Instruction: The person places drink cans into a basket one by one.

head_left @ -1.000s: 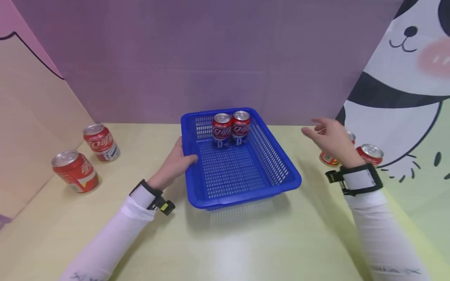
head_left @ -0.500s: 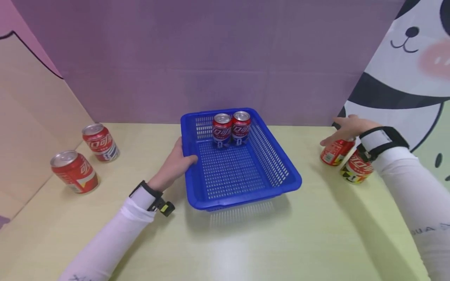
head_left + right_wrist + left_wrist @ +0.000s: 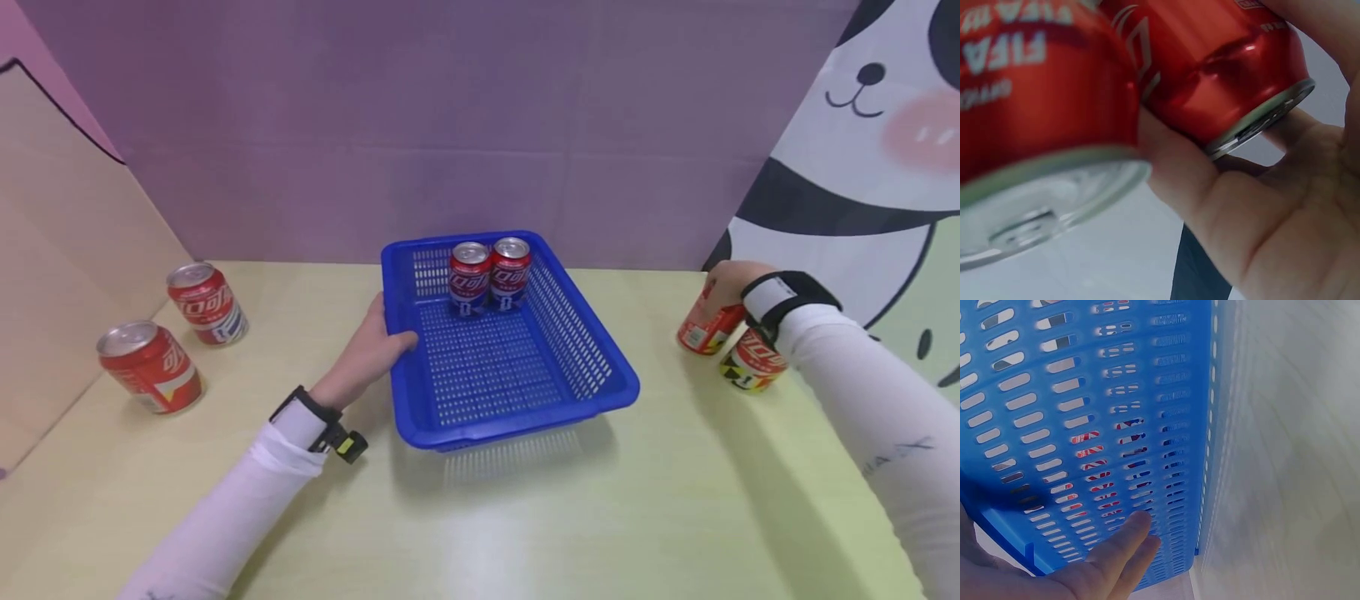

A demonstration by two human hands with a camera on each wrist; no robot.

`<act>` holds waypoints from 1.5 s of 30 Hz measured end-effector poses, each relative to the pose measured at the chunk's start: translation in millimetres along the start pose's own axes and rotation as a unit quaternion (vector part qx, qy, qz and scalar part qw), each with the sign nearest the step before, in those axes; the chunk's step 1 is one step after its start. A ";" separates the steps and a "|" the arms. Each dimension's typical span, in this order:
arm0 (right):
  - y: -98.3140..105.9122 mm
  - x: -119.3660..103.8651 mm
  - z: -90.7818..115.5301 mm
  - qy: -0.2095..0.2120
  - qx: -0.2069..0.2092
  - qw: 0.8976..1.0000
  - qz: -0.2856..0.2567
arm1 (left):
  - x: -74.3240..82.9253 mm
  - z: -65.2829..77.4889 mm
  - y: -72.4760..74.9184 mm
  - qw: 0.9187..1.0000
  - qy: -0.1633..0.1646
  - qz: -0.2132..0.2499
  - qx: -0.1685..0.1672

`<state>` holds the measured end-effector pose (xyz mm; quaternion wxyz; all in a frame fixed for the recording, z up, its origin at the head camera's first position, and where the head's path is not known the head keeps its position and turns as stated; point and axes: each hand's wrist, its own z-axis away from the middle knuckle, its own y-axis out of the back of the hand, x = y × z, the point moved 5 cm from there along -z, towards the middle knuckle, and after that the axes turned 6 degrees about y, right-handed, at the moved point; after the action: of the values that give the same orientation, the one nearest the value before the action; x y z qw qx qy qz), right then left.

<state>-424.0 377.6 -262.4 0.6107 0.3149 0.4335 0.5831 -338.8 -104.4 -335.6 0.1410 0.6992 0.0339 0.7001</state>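
Note:
My left hand (image 3: 363, 360) grips the left rim of a blue plastic basket (image 3: 517, 427), thumb over the rim. In the left wrist view its fingers (image 3: 1116, 553) lie along the slotted outer wall. Two red-and-blue soda cans (image 3: 469, 283) stand side by side at the basket's far end. On the right, my right hand (image 3: 731, 286) holds a red soda can (image 3: 700, 330) from above, with fingers around its upper part. Right beside it is another red soda can (image 3: 754, 363) with a yellow-and-black lower band, partly hidden by the wrist. The right wrist view shows both cans (image 3: 1216, 69) close up.
Two more red cans stand at the left of the pale table (image 3: 495, 533): a farther one (image 3: 207, 305) and a nearer one (image 3: 152, 369). A purple wall (image 3: 450, 133) rises behind the basket. A panda-printed panel (image 3: 825, 179) borders the right side.
My right hand has moved right, then down onto the farther right-hand can, and its fingers have closed around it. The left hand and basket stay in place.

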 end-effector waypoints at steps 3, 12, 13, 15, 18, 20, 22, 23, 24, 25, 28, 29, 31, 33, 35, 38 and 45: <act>-0.4 -0.4 -1.0 0.001 0.000 1.000 0.003 | 0.3 0.4 -0.2 1.000 -0.007 -0.001 -0.001; -0.7 -5.4 0.4 0.000 0.005 1.000 -0.008 | -1.4 0.2 0.9 1.000 -0.005 -0.001 -0.002; -1.1 -5.8 0.5 -0.002 0.005 1.000 -0.018 | -1.7 0.0 0.9 1.000 -0.005 -0.001 -0.002; -1.9 -7.3 1.0 -0.004 0.005 0.999 -0.038 | -2.5 -0.3 0.6 1.000 -0.007 -0.002 -0.001; -1.9 -10.3 1.6 0.002 0.006 0.998 -0.059 | -2.3 -1.1 -0.2 1.000 -0.012 -0.002 -0.002; -0.6 -13.1 1.8 0.009 0.010 0.998 -0.069 | -1.8 -1.2 -0.5 1.000 -0.016 0.001 -0.002; 1.6 -16.6 1.4 0.015 0.016 0.997 -0.076 | -1.4 -1.5 -0.4 1.000 -0.019 0.004 -0.003; 3.1 -19.1 1.6 0.019 0.020 0.997 -0.075 | -1.2 -1.5 -0.2 1.000 -0.020 0.005 -0.003; 4.5 -21.6 1.8 0.022 0.022 0.997 -0.075 | -1.2 -1.6 0.0 1.000 -0.020 0.005 -0.002; 5.9 -24.2 2.0 0.022 0.024 0.997 -0.076 | -1.1 -1.6 0.1 1.000 -0.020 0.006 -0.002; 10.1 -32.9 3.6 0.027 0.029 0.997 -0.070 | -1.6 -1.9 0.3 1.000 -0.016 0.004 -0.001; 11.6 -35.8 4.5 0.029 0.031 0.997 -0.069 | -1.8 -2.0 0.3 1.000 -0.014 0.002 -0.001; 15.0 -41.8 6.1 0.033 0.038 0.996 -0.069 | -1.8 -2.1 0.3 1.000 -0.012 -0.001 0.000; 19.6 -49.2 8.7 0.045 0.048 0.996 -0.065 | -1.6 -2.2 0.4 1.000 -0.011 -0.003 0.001; 26.3 -57.6 12.5 0.054 0.057 0.995 -0.057 | -1.2 -2.4 0.1 1.000 -0.011 -0.001 0.002; 41.6 -72.8 20.3 0.064 0.074 0.995 -0.037 | -1.4 -2.7 -0.7 1.000 -0.007 -0.002 0.003; 77.8 -128.0 41.3 0.079 0.133 0.988 0.005 | -3.0 -2.9 0.4 1.000 0.002 -0.003 0.008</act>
<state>-414.0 265.9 -154.8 0.5242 0.3486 0.5524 0.5464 -341.7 -105.1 -338.5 0.1372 0.6985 0.0416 0.7011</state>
